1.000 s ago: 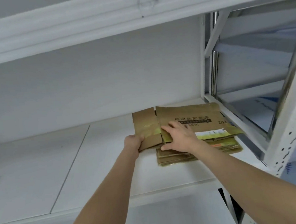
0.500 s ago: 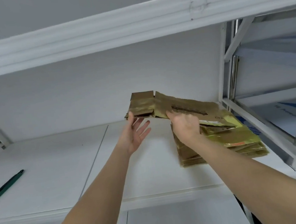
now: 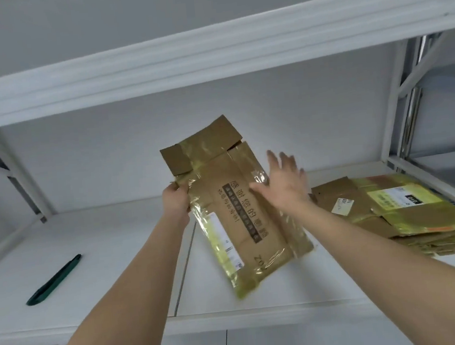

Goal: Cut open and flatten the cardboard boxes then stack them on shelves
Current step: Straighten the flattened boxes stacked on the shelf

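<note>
Our left hand (image 3: 176, 202) pinches the box (image 3: 242, 218) by its taped edge, right hand (image 3: 285, 183) spread wide over its face. The box hangs tilted above the shelf (image 3: 105, 267), beside the pile (image 3: 391, 212). One-handed on slick tape, it might slip or swing into that pile.

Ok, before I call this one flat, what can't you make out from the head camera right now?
Head view:
- Left hand: its fingers are hidden behind the flattened box it grips.
- Right hand: motion-blurred; whether it touches the box is unclear.
- Stack of flattened boxes: blurred, right end cut off by the frame; layer count unreadable.
- Green tool: too small to tell if a blade is out.
</note>
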{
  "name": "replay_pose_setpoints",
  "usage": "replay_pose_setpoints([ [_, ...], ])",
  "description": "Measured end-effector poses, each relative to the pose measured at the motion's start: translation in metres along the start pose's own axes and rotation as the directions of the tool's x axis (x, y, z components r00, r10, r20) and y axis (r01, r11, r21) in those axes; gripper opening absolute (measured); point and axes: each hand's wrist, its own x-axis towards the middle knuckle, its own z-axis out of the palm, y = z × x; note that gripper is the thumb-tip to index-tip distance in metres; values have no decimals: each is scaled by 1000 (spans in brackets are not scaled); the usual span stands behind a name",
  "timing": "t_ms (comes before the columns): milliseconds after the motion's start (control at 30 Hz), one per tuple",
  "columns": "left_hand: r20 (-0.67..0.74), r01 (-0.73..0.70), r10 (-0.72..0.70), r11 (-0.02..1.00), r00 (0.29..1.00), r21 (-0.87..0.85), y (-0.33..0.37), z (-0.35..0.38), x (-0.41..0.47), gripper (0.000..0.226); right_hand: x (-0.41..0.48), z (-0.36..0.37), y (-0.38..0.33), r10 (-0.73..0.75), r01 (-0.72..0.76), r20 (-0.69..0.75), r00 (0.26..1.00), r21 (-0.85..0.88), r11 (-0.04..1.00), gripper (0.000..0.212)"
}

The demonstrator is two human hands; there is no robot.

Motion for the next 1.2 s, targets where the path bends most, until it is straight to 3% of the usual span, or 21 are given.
replay_pose_setpoints([
  [67, -21, 24, -23, 997, 1000, 70, -3, -8, 11, 26, 2, 7, 4, 143, -199, 233, 962, 235, 952, 96],
  [133, -16, 80, -79, 993, 997, 89, -13, -10, 20, 24, -7, 19, 4, 172, -387, 428, 887, 490, 781, 73],
  [200, 43, 151, -158, 978, 986, 144, -25, -6, 21, 19, -15, 34, 4, 196, -474, 473, 859, 588, 656, 35],
  [267, 126, 204, -246, 939, 961, 279, -36, -2, 13, 3, -21, 51, 5, 270, -511, 450, 851, 595, 620, 28],
  [367, 208, 206, -342, 849, 916, 487, -62, 2, 3, 52, -23, 76, 12, 366, -552, 421, 830, 525, 648, 24],
  [433, 252, 138, -331, 812, 910, 568, -80, 9, 1, 65, -24, 90, 18, 412, -574, 417, 810, 424, 701, 17],
  [567, 250, 41, -289, 725, 924, 688, -108, 24, 2, 60, -30, 101, 29, 419, -520, 396, 817, 194, 832, 18],
  [633, 253, 12, -271, 704, 929, 710, -113, 30, -1, 47, -33, 101, 32, 411, -481, 387, 825, 101, 871, 7],
  [700, 256, -39, -242, 653, 936, 756, -111, 36, -3, 33, -32, 100, 36, 402, -448, 365, 840, 46, 893, 25],
  [800, 187, -103, -150, 442, 971, 891, -99, 54, -4, 38, -31, 88, 42, 337, -365, 271, 902, 59, 929, 43],
  [967, 313, -241, -56, 519, 948, 820, -70, 116, -29, 50, -29, 42, 75, 248, -253, 106, 963, 39, 967, 48],
  [1200, 587, -441, -77, 582, 806, 683, -71, 235, -108, 72, -38, -21, 175, 378, -377, 72, 923, -30, 926, 52],
])
